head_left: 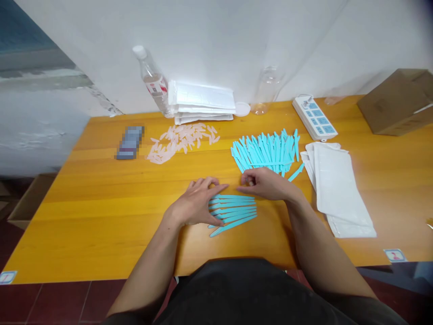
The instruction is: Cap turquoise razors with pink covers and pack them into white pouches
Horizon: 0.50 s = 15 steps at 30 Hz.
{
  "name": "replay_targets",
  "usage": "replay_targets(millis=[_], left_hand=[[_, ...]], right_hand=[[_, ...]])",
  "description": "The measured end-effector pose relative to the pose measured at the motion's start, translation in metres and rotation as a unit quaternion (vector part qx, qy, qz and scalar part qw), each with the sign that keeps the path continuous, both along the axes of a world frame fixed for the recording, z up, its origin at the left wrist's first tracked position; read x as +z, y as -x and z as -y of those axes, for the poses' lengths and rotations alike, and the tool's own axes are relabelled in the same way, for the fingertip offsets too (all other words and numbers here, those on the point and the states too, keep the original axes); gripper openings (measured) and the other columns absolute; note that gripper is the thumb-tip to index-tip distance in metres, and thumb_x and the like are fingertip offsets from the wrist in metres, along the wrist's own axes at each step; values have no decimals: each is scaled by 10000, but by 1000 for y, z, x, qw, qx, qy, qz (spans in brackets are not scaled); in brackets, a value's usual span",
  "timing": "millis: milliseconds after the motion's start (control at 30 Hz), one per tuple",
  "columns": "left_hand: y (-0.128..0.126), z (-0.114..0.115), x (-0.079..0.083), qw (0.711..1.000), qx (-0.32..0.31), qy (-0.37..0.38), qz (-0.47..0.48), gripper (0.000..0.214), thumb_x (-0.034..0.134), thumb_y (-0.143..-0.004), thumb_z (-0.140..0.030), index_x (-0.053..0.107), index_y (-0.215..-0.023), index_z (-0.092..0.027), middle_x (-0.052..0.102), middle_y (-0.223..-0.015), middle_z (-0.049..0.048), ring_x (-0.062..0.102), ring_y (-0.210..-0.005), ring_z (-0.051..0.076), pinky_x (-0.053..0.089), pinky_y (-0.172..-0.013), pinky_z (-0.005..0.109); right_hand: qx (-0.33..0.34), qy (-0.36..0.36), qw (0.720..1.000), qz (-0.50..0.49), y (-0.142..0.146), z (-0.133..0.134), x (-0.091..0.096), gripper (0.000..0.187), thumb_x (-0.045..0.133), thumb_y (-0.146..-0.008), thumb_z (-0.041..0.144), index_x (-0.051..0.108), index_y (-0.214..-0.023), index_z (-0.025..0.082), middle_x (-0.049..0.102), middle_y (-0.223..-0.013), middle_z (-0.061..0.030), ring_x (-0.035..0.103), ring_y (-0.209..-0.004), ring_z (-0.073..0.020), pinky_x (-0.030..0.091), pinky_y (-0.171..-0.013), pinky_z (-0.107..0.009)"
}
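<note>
My left hand (196, 201) lies on the wooden table (101, 216), fingers curled over the left ends of a neat row of several turquoise plastic sticks (233, 212). My right hand (267, 184) rests just right of it, fingertips pinched at the top of that row; what they pinch is hidden. Behind my hands lies a loose pile of the same turquoise sticks (267, 151). A heap of small pale pink caps (182, 140) sits further left.
White pouches (338, 189) lie stacked at the right, more white packs (203, 101) at the wall. A water bottle (154, 81), an empty clear bottle (267, 90), a power strip (314, 118), a cardboard box (399, 106) and a phone (130, 142) ring the table.
</note>
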<state>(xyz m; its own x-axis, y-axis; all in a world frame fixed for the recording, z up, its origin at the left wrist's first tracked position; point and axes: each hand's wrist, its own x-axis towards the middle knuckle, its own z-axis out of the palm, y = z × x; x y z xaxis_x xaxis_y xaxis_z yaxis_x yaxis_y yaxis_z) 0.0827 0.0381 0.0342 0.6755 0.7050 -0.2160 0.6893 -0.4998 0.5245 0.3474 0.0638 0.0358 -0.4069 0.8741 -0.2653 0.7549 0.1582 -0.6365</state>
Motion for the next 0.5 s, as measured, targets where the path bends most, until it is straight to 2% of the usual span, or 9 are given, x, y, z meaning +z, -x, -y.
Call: replay_targets(millis=[133,200,333,433,500], left_hand=[[-9,2,0,999,-38,-8,24,878,847,-628,-528,523,-1425,-352,535,-1318,57,494,-1176,314,343,-1017,415],[-12,3,0,998,-50,-1,30,830,859,-617,-494,567,-1382,-352,557,-1278,53,508,-1141,306,367,-988,401],[-14,4,2,997,-60,18,41,749,845,-630,-528,619,-1321,-349,581,-1223,48,535,-1095,289,412,-943,384],[-12,5,5,995,-69,45,61,692,837,-630,-568,663,-1263,-348,604,-1178,40,559,-1089,278,437,-941,366],[-8,4,6,993,-56,67,83,727,837,-641,-567,639,-1306,-349,614,-1203,38,572,-1112,272,448,-956,351]], right_hand=[[-173,-96,980,24,-7,-9,-3,311,590,-864,486,707,-856,198,635,-661,-10,532,-608,-152,331,-587,-271],[-212,-119,968,53,-7,-12,-6,304,587,-864,468,729,-894,201,671,-698,-23,573,-644,-170,350,-609,-275],[-216,-130,963,100,2,-13,-17,318,574,-882,458,749,-997,219,740,-814,-53,656,-773,-218,414,-694,-295],[-212,-129,959,139,10,-12,-25,367,560,-906,431,728,-1129,193,762,-916,-95,685,-882,-260,441,-749,-324],[-209,-122,958,155,13,-13,-29,372,547,-918,411,722,-1153,182,766,-939,-107,691,-918,-274,445,-757,-332]])
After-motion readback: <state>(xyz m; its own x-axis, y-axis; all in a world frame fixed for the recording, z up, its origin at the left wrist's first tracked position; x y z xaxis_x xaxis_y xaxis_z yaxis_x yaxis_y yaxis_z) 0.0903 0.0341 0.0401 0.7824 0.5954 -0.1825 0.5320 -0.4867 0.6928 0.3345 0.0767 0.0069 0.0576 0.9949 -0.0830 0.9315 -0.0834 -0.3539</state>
